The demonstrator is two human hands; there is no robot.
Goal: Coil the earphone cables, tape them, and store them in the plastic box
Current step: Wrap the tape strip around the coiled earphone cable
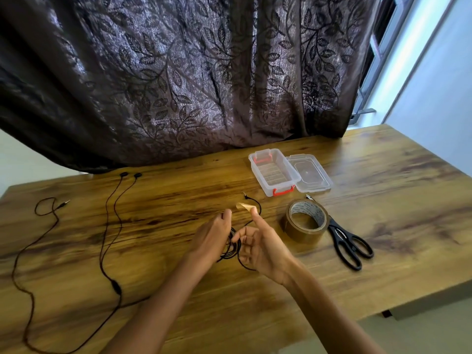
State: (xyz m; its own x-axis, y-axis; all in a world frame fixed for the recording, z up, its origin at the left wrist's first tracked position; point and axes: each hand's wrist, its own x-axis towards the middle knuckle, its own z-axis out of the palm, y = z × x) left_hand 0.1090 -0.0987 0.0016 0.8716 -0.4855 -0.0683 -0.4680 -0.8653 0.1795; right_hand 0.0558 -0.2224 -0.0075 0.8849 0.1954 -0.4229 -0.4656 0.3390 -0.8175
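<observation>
Left hand [213, 235]: though its fingers were hidden behind its back and blurred, it gripped the coiled earphone cable [231, 249].
Right hand [263, 247]: fingers loosely curled by the coil, hold unclear; tape strip [244, 206] stuck on a raised digit.
Plug [245, 194]: free end, pointing toward 11 o'clock.
Plastic box [256, 172]: at 1 o'clock, open, lid [310, 173] beside it; coil well apart, outside.
Second earphone [112, 238]: at 9 o'clock, uncoiled, long axis 12 to 6.
</observation>
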